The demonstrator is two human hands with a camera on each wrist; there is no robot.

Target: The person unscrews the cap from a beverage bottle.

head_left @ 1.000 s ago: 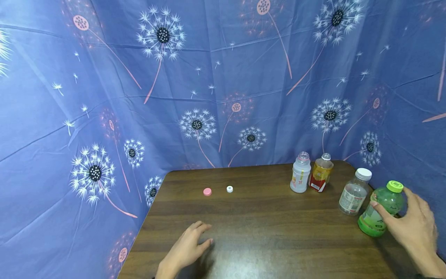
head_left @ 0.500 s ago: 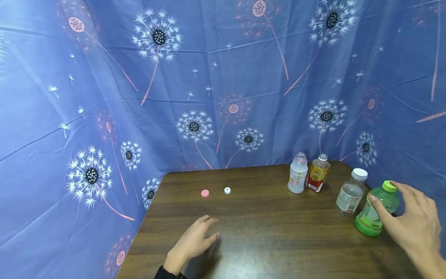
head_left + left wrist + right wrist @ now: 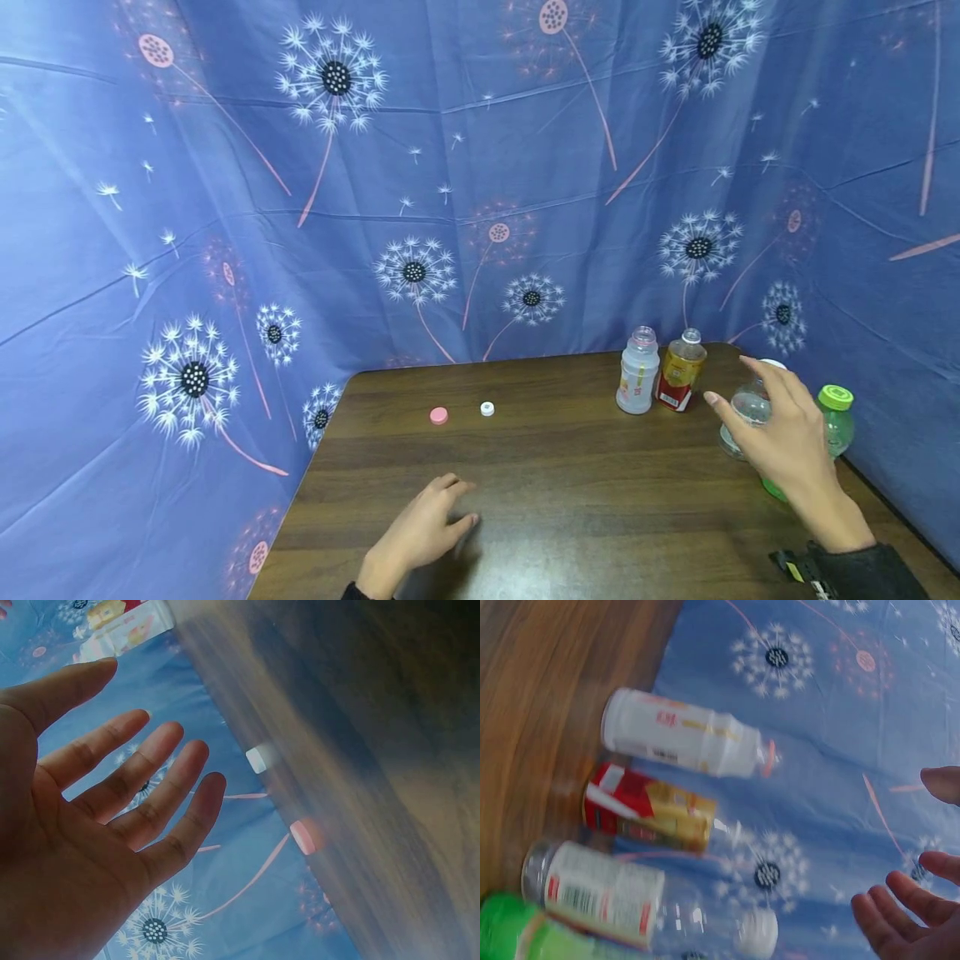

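My right hand (image 3: 787,442) is raised in front of the capped clear bottle (image 3: 607,892), fingers spread and holding nothing. In the head view it hides much of that bottle and part of the green bottle (image 3: 837,425) with a lime cap. The right wrist view shows a gap between its fingers and the bottles. A white milk-drink bottle (image 3: 637,379) and a bottle with a red and yellow label (image 3: 679,372) stand uncapped to the left. Over the table's front left, my left hand (image 3: 423,525) hovers with loosely extended fingers, holding nothing.
A pink cap (image 3: 438,416) and a small white cap (image 3: 487,408) lie on the brown wooden table (image 3: 555,467), toward its back left. Behind and beside the table hangs a blue dandelion-print cloth (image 3: 450,183). A dark cuff (image 3: 862,575) surrounds the right wrist.
My right hand has let go of the green bottle and moved left, in front of the clear bottle. The green bottle stays standing. My left hand has shifted slightly right.
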